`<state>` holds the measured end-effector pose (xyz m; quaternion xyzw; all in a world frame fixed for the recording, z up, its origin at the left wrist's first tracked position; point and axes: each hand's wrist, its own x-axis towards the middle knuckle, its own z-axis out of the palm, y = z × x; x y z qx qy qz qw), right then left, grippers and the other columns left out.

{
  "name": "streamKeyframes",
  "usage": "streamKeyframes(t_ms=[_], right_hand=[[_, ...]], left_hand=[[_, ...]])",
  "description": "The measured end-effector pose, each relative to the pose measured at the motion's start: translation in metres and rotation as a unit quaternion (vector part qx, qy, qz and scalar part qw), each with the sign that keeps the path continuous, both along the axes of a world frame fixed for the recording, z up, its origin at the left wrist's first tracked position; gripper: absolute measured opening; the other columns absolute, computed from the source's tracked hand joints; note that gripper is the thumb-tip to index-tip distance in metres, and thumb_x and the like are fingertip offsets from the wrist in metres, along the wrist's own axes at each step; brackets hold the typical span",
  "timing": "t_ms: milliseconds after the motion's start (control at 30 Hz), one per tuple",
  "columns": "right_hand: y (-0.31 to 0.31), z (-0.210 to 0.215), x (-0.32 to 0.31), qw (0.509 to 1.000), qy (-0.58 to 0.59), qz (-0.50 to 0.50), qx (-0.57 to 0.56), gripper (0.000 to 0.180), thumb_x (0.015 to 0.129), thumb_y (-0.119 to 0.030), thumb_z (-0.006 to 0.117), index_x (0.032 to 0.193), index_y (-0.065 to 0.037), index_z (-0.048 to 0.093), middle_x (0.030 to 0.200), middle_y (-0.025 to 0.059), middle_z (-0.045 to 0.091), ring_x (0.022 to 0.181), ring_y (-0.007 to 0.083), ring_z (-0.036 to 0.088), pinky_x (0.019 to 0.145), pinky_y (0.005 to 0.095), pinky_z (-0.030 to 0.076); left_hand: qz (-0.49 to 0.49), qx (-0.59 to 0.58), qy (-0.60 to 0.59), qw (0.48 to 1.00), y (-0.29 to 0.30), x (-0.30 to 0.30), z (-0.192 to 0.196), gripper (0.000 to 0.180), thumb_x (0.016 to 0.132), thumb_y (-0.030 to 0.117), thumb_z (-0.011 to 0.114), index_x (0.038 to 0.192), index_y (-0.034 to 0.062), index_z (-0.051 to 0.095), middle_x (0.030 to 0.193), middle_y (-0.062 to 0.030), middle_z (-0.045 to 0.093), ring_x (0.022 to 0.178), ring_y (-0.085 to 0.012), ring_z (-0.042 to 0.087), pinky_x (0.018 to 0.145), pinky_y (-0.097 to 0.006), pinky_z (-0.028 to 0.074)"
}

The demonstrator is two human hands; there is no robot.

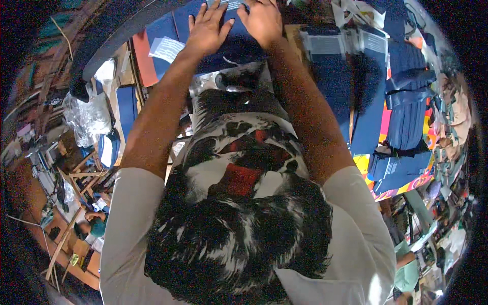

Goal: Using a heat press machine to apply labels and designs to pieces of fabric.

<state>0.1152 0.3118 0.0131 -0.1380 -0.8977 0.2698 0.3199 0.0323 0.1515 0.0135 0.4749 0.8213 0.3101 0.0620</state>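
Navy cloth (239,43) looks already smoothed; a pale strand (230,61) near its front edge seemingly remains; left hand (209,29) spreads flat, gripping nothing; whether right hand (263,23) grips, I cannot tell.

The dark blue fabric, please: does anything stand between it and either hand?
Nothing visible blocks the left hand or right hand from the dark blue fabric. A pale printed label lies between them at the picture's top; whether it reaches under either is unclear.
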Motion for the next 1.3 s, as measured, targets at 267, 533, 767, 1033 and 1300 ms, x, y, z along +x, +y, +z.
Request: streamKeyframes(t_ms=[267,533,767,1033,1300], right_hand=[[0.000,0.003,0.001,1.000,0.001,0.005,-0.015,0.020,0.082,-0.013,0.065,0.095,0.001,0.068,0.106,0.0165,0.062,0.099,0.0371,0.057,0.086,0.0449,0.050],[0.005,-0.006,0.001,1.000,0.001,-0.007,0.000,0.020,0.082,-0.014,0.065,0.094,0.002,0.069,0.106,0.0166,0.062,0.099,0.0371,0.057,0.086,0.0445,0.050],[0.005,-0.004,0.000,1.000,0.011,-0.003,-0.001,0.020,0.081,-0.014,0.065,0.094,0.002,0.069,0.105,0.0166,0.062,0.098,0.0373,0.057,0.085,0.0447,0.050],[0.002,-0.001,-0.002,1.000,0.013,0.012,-0.001,0.022,0.082,-0.014,0.064,0.096,0.002,0.069,0.105,0.0172,0.062,0.098,0.0379,0.057,0.086,0.0446,0.049],[0.003,-0.004,-0.001,1.000,0.004,0.010,0.010,0.024,0.082,-0.015,0.065,0.099,0.002,0.069,0.113,0.0187,0.063,0.101,0.0377,0.057,0.089,0.0438,0.049]], left_hand=[[0.064,-0.121,0.086,0.987,0.005,0.007,0.011,0.058,0.096,0.035,0.056,0.145,0.0072,0.043,0.149,-0.0190,0.042,0.139,-0.0434,0.035,0.113,-0.059,0.026],[0.044,-0.093,0.082,0.991,0.008,0.006,0.006,0.057,0.096,0.033,0.057,0.144,0.0063,0.044,0.148,-0.0203,0.042,0.138,-0.0443,0.036,0.112,-0.057,0.027],[0.061,-0.123,0.064,0.989,0.008,0.008,0.010,0.059,0.095,0.034,0.058,0.145,0.0062,0.043,0.148,-0.0203,0.042,0.139,-0.0444,0.035,0.113,-0.059,0.025],[0.060,-0.055,0.125,0.989,-0.005,-0.006,-0.024,0.061,0.096,0.051,0.053,0.147,0.0201,0.043,0.156,-0.0099,0.036,0.144,-0.0409,0.028,0.111,-0.070,0.018],[0.055,-0.067,0.126,0.988,-0.004,-0.004,-0.022,0.060,0.096,0.050,0.055,0.146,0.0187,0.044,0.155,-0.0096,0.036,0.144,-0.0387,0.029,0.112,-0.069,0.019]])
